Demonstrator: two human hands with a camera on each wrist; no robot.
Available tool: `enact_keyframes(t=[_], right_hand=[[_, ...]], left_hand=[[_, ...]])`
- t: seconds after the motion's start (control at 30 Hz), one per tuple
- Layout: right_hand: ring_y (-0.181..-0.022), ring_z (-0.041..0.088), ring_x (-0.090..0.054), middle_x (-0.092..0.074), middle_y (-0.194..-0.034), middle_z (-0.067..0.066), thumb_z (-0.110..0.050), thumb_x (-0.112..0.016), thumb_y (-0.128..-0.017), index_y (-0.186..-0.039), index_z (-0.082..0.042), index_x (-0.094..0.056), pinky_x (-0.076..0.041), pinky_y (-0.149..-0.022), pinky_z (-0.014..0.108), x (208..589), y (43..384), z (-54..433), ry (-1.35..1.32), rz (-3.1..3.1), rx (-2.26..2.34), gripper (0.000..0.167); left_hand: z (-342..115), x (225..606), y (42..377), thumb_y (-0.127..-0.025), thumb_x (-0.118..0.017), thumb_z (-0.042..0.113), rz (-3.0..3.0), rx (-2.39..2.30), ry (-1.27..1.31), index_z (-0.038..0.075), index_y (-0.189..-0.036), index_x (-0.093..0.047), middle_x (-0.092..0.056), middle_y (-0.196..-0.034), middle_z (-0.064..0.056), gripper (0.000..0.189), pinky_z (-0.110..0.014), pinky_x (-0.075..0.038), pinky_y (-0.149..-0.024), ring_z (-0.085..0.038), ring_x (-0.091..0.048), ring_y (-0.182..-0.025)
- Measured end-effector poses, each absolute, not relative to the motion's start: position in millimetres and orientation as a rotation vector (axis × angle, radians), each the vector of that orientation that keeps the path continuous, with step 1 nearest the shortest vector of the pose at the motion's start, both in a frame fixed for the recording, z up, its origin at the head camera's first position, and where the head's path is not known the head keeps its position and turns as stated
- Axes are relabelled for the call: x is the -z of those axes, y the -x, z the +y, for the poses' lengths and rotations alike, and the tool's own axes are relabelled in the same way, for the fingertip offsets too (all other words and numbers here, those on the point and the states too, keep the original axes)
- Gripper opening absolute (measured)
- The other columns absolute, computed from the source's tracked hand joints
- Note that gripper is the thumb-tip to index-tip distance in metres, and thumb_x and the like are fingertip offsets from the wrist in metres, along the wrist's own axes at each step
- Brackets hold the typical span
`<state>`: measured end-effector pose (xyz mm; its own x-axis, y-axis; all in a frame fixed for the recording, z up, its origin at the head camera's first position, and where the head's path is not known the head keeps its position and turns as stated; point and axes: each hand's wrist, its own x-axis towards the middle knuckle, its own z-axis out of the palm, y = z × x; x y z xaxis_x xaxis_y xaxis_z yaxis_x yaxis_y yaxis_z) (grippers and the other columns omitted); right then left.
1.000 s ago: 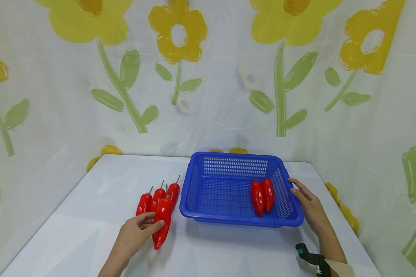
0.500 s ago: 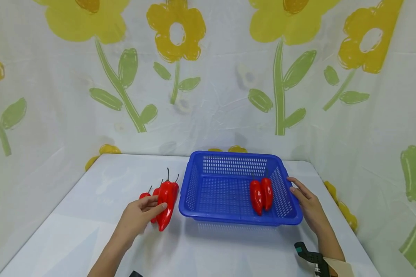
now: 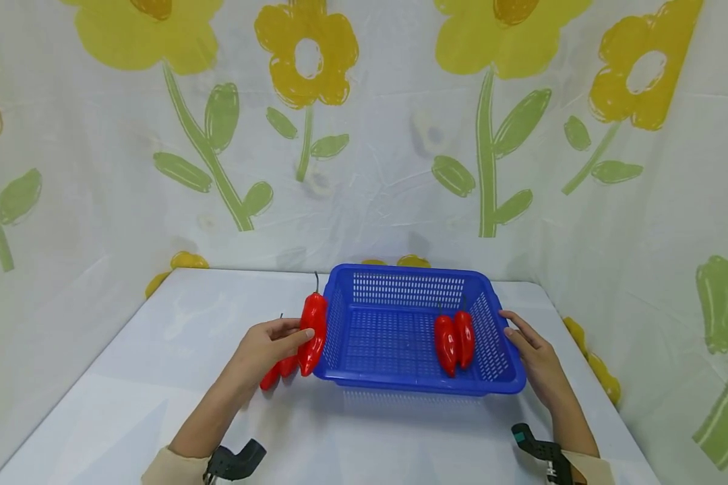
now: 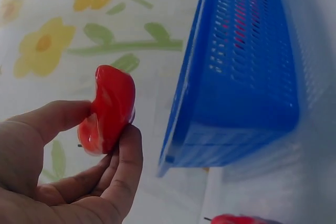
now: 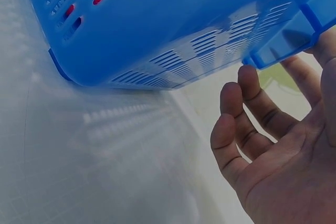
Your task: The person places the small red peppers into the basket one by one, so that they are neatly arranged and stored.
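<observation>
My left hand [image 3: 261, 350] pinches a red chili pepper [image 3: 313, 337] between thumb and fingers, held upright with its stem up, at the left rim of a blue plastic basket [image 3: 412, 386]. In the left wrist view this pepper [image 4: 116, 108] is apart from the basket wall [image 4: 236, 124]. My right hand [image 3: 541, 367] holds the basket's right rim with thumb and index finger; the right wrist view shows the other fingers [image 5: 228, 135] off the wall. Two red peppers [image 3: 445, 345] lie side by side in the basket's right part.
More red peppers [image 3: 271, 377] lie on the white table [image 3: 158, 377] left of the basket, partly hidden behind my left hand. A flower-printed sheet [image 3: 376, 168] hangs behind and beside the table. Both wrists carry black camera mounts [image 3: 236, 461].
My left hand has raised the pepper from the table group and carried it up and right to the basket's left rim. The right hand stays at the basket's right rim.
</observation>
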<state>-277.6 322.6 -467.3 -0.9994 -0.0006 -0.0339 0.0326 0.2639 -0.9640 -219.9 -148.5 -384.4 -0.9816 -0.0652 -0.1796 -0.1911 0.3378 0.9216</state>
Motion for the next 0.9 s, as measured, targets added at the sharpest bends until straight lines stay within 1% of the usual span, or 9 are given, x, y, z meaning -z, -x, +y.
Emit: enact_keyframes(t=[0.2,0.33,0.4,0.47,0.67,0.8,0.9], right_hand=[[-0.132,0.027,-0.044,-0.031,-0.160,0.015,-0.053,-0.050,-0.101,-0.156,-0.031,-0.037,-0.047,-0.087,0.011,465.7,277.0,321.8,-0.026,2.462,1.899,0.060],[-0.133,0.027,-0.043,-0.031,-0.160,0.014,-0.053,-0.051,-0.101,-0.156,-0.030,-0.036,-0.047,-0.087,0.011,464.4,276.5,321.4,-0.024,2.455,1.907,0.061],[-0.132,0.025,-0.044,-0.031,-0.160,0.014,-0.053,-0.051,-0.101,-0.156,-0.030,-0.036,-0.047,-0.088,0.011,464.6,276.8,321.8,-0.022,2.451,1.910,0.061],[-0.129,0.022,-0.046,-0.031,-0.160,0.014,-0.053,-0.051,-0.101,-0.155,-0.030,-0.037,-0.047,-0.088,0.011,464.9,277.2,322.0,-0.021,2.450,1.913,0.061],[-0.120,0.010,-0.051,-0.033,-0.159,0.015,-0.053,-0.051,-0.101,-0.155,-0.030,-0.038,-0.049,-0.088,0.014,465.3,276.6,322.2,-0.024,2.453,1.913,0.061],[-0.123,0.013,-0.050,-0.032,-0.159,0.015,-0.052,-0.051,-0.101,-0.155,-0.029,-0.038,-0.049,-0.088,0.013,466.6,277.2,322.4,-0.012,2.451,1.921,0.060],[-0.127,0.020,-0.048,-0.032,-0.159,0.015,-0.052,-0.051,-0.101,-0.154,-0.031,-0.039,-0.048,-0.089,0.013,468.0,278.0,323.3,-0.008,2.459,1.916,0.059]], left_hand=[[-135.6,371.5,233.2,-0.084,-0.076,0.049,2.496,-1.638,0.251,0.012,-0.139,-0.058,-0.065,-0.126,-0.009,0.069,-0.061,-0.048,-0.096,-0.029,-0.061,-0.112],[-129.0,364.6,241.9,-0.085,-0.075,0.049,2.458,-1.659,0.205,0.011,-0.141,-0.056,-0.063,-0.129,-0.010,0.070,-0.064,-0.042,-0.101,-0.029,-0.062,-0.112],[-126.2,362.6,245.5,-0.086,-0.075,0.049,2.433,-1.679,0.173,0.010,-0.142,-0.055,-0.061,-0.132,-0.011,0.070,-0.064,-0.041,-0.103,-0.028,-0.063,-0.113],[-123.5,361.6,248.9,-0.087,-0.075,0.048,2.416,-1.690,0.152,0.008,-0.142,-0.055,-0.061,-0.134,-0.012,0.071,-0.062,-0.041,-0.104,-0.028,-0.064,-0.112],[-114.0,360.3,261.6,-0.088,-0.076,0.044,2.389,-1.690,0.107,0.006,-0.141,-0.054,-0.061,-0.133,-0.013,0.069,-0.054,-0.048,-0.101,-0.027,-0.066,-0.112],[-108.4,352.7,273.4,-0.089,-0.075,0.040,2.355,-1.710,0.078,0.006,-0.140,-0.055,-0.062,-0.132,-0.013,0.065,-0.057,-0.045,-0.103,-0.029,-0.065,-0.114],[-103.2,345.5,281.6,-0.089,-0.076,0.038,2.341,-1.713,0.046,0.006,-0.139,-0.055,-0.063,-0.130,-0.012,0.063,-0.060,-0.042,-0.105,-0.029,-0.065,-0.114]])
